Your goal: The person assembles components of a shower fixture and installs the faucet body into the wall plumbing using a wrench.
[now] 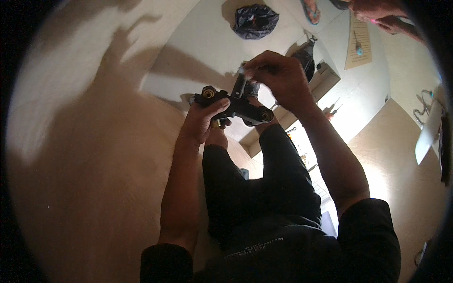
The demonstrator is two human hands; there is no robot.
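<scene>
My left hand (206, 118) is closed around a black mixer tap (243, 109), with its thumb laid over the body. The tap has round ends with brass-coloured insides, and a brass-coloured fitting shows below my fingers. A flat black arm (239, 87) stands up from the middle of the body. At the top of that arm, the bent fingers of my right hand (278, 78) are pinched together. A small pale patch shows at those fingertips, too blurred to name. The tap is held above the floor, in front of my knees.
A black plastic bag (256, 22) lies on the floor ahead. A long open cardboard box (325, 79) and a dark pouch (306, 59) are to the right. Beyond them lies a brown lined sheet (357, 40). Another person's hands (384, 16) show at top right. A wall (94, 155) rises at left.
</scene>
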